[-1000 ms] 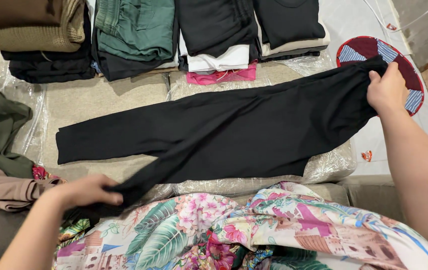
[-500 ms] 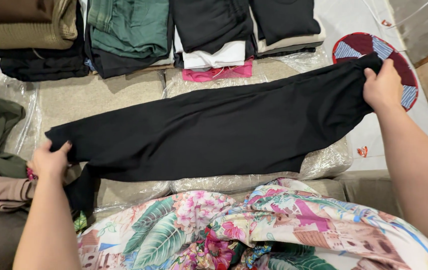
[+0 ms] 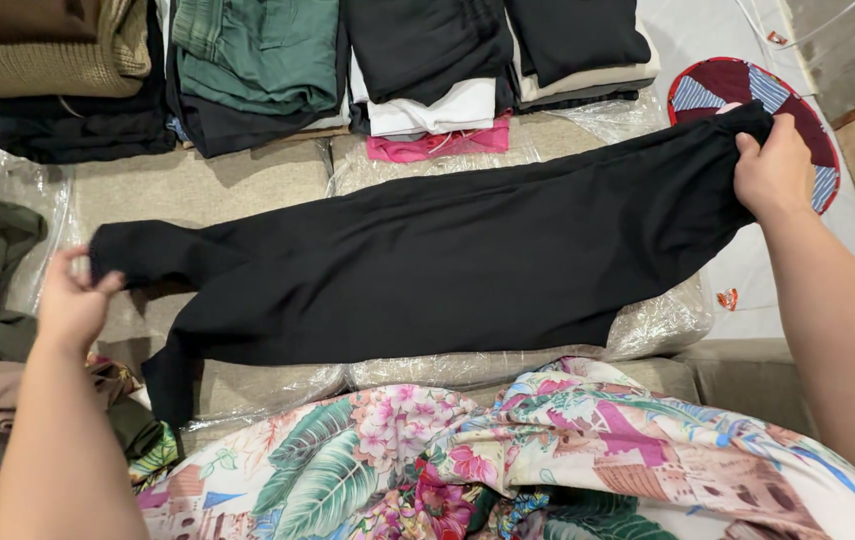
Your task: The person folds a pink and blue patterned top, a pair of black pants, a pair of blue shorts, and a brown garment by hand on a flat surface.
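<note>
Between both hands, long matte-black trousers (image 3: 447, 260)

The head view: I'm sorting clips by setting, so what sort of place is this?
Probably a home living room used for folding laundry. Black trousers lie stretched across a beige sofa with plastic-wrapped cushions, folded clothes stacks line its back, and a round patterned mat lies on the floor.

Hands: your two, left (image 3: 72, 305) and right (image 3: 772, 175).
Black trousers (image 3: 447, 265): one pair, spread across the cushions.
Folded stacks: four, along the top edge.
Round mat (image 3: 747, 95): one, red with striped patches.
Floral cloth (image 3: 507, 460): one.
Small red wrappers: two.
</note>
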